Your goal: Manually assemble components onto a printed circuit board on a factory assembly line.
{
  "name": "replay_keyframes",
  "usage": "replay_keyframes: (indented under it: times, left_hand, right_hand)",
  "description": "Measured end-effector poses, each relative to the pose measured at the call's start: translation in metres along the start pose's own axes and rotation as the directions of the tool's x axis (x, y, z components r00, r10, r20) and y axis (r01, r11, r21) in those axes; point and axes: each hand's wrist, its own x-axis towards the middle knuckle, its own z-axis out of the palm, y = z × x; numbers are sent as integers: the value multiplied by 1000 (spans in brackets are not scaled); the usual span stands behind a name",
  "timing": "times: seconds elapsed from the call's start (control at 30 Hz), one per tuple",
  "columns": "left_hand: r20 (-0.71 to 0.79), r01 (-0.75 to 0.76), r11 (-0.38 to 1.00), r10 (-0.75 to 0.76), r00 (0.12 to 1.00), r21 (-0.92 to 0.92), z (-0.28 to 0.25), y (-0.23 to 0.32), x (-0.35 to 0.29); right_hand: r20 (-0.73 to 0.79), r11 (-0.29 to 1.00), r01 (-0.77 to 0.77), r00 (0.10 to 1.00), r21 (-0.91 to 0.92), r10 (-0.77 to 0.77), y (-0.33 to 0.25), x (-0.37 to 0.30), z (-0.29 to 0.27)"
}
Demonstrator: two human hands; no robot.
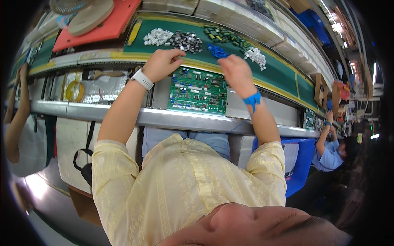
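Observation:
A green circuit board (198,91) filled with small parts lies flat in the rail line before me. My left hand (163,64) hovers past its far left corner, thumb and forefinger apart beside a heap of black-and-white components (186,41); nothing shows between them. Over the board's far right corner is my right hand (237,73), slightly blurred, with its fingers drawn together close to a heap of blue components (217,51). Whether those fingertips hold a small part is hidden. A white watch (142,78) is on my left wrist, a blue strap (253,99) with a cord on my right.
White parts (158,37), dark green parts (223,34) and more white parts (255,56) lie on the green shelf. Left of the board are a brush (102,74) and yellow tape (74,91). A metal rail (164,117) runs along the front. Co-workers sit at both sides.

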Motion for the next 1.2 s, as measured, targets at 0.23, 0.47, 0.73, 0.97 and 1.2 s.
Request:
replay_keyframes:
  times: [0.23,0.47,0.73,0.97,1.2]
  left_hand:
    - [-73,-79,996,76,994,-42,15,25,14]
    - [69,-374,926,371,926,47,51,76,22]
    - [211,-398,914,374,903,85,60,83,22]
    - [67,0,997,5,998,-80,10,48,13]
    - [124,220,963,-240,963,155,-13,18,2]
  right_hand:
    - [-62,937,-329,944,-118,323,108,-37,19]
    - [354,409,-479,869,777,345,23,-21,2]
    - [594,-68,-590,794,804,127,13,-27,-19]
    - [-20,924,-379,925,-54,379,97,-53,-25]
    - [-16,854,-513,858,-85,514,138,-80,-12]
